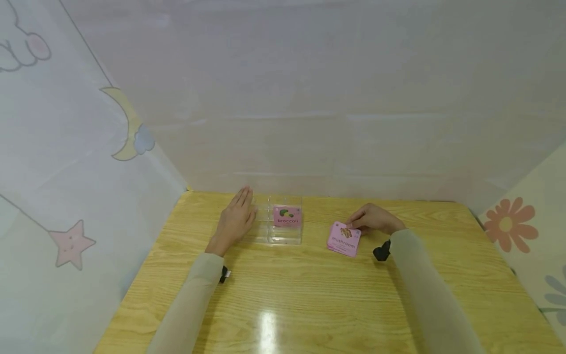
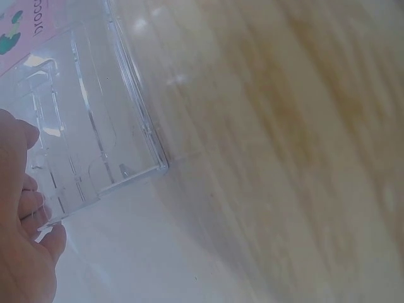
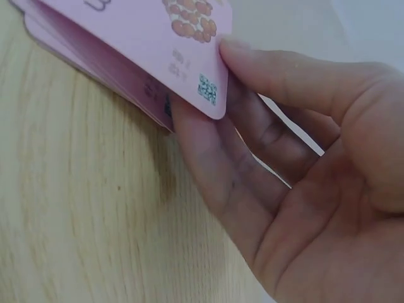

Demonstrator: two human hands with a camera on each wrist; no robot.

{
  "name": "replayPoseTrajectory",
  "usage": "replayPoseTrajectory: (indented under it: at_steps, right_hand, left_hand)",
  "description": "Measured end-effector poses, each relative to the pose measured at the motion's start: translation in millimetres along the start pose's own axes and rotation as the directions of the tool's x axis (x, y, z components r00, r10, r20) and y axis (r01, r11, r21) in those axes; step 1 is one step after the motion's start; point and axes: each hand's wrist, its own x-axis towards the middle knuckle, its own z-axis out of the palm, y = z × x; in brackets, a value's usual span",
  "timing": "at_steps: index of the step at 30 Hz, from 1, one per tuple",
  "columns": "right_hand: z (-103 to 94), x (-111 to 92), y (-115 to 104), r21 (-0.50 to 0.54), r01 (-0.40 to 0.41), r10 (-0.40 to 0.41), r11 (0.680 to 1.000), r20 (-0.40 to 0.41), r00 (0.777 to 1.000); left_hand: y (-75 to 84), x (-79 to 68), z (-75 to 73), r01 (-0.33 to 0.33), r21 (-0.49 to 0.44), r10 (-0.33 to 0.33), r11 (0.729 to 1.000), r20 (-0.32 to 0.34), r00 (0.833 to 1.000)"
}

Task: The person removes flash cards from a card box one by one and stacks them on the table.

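Note:
A clear plastic divided box (image 1: 285, 241) stands near the table's back edge. A pink broccoli card (image 1: 287, 216) lies in its right part. My left hand (image 1: 234, 216) rests along the box's left side, fingers extended and close together, overlapping its edge. In the left wrist view, some fingertips (image 2: 31, 205) show against the clear plastic. To the right of the box lies a stack of pink cards (image 3: 76, 60). My right hand (image 1: 373, 219) pinches the top mushroom card (image 1: 345, 239) at its corner, thumb above and a finger beneath, raising that corner from the cards below.
The wooden table (image 1: 309, 305) ends at a pale cloth backdrop (image 1: 309, 147) behind the box. Cloth with printed shapes also hangs at the left and right sides. Black straps (image 1: 382, 251) show at both wrists.

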Motion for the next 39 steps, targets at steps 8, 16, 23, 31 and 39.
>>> replayPoseTrajectory:
  at_steps: [8, 16, 23, 31, 39]
  right_hand:
    - [4.8, 5.3, -2.3, -0.049, 0.01, -0.01, 0.999, -0.004, 1.0]
    - [5.6, 5.6, -0.8, -0.063, -0.003, 0.001, 0.998, -0.019, 1.0]
    - [8.2, 4.6, -1.6, -0.067, 0.002, -0.004, 0.998, -0.039, 0.999]
    - [8.4, 1.8, -0.9, -0.114, 0.028, -0.041, 0.993, -0.116, 0.992]
    - [8.1, 0.7, -7.4, -0.147, 0.03, -0.058, 0.989, -0.19, 0.98]
  left_hand:
    - [0.5, -0.7, -0.8, -0.008, 0.004, 0.008, 1.0, -0.009, 1.0]
    - [1.5, 0.4, -1.2, -0.013, 0.003, 0.013, 1.0, -0.019, 1.0]
    - [1.3, -0.8, -1.0, 0.001, 0.0, -0.001, 1.0, -0.015, 1.0]
    - [0.8, -1.5, -1.0, 0.011, -0.005, -0.011, 1.0, -0.001, 1.0]
    - [0.5, -1.6, -1.1, 0.007, -0.012, -0.007, 1.0, -0.017, 1.0]
